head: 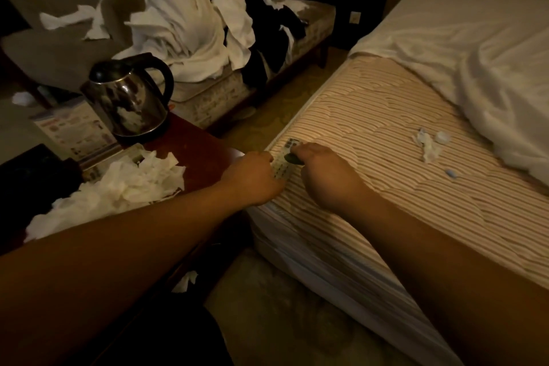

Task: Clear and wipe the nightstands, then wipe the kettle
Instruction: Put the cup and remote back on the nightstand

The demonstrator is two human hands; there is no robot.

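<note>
So both hands are over the corner of the striped mattress (386, 140), right by the nightstand. The left hand (252, 177) has its fingers curled around a pale remote control (283, 159) lying at the mattress edge, and the right hand (325, 171) is pinching something small and dark (294, 159) on top of that remote — can't tell what it is, too dim.

The nightstand (205, 142) is dark red wood and still pretty loaded: a shiny steel kettle (130, 95) with a black handle sits upright on its base near the far edge, a printed leaflet (74, 128) is just beside it, and a big pile of crumpled white tissues (118, 187) covers the near side. A black object sits at the left edge, partly cut off.

Further out on the mattress there's a bit of wrapper scrap (427, 145) and a small bottle cap (442, 137), well apart from the hands, plus a rumpled white sheet (475, 47). Behind the kettle — a bench heaped with white towels (190, 30).
</note>
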